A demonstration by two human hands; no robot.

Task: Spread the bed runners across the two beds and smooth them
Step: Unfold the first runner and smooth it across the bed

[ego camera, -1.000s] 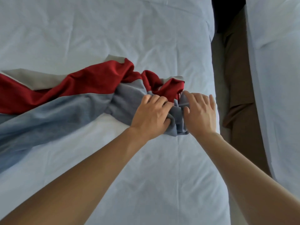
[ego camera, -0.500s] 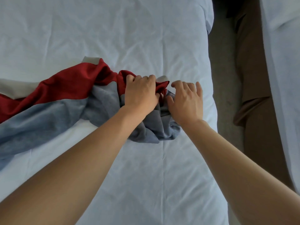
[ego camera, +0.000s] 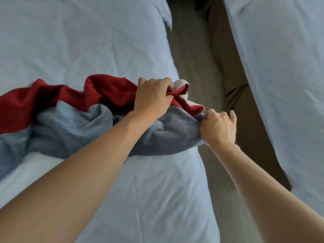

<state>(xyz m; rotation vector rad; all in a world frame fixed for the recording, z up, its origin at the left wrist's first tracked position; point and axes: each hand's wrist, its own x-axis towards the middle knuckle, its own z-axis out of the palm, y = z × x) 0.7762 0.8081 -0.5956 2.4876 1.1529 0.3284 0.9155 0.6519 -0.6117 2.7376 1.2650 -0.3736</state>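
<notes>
1. While the bed runner (ego camera: 73,118) lies bunched across the near bed (ego camera: 87,42), red band rumpled over the grey, spreading is barely begun.
2. Left hand (ego camera: 152,97) grips the red fold near the runner's end; right hand (ego camera: 218,127) pinches the grey corner, right at the bed's edge above the floor gap (ego camera: 191,55).
3. Left to do, I judge: pull the end taut, flatten folds, smooth.
4. Second bed (ego camera: 280,67) shows bare sheet, no runner in view — that half looks untouched.
</notes>
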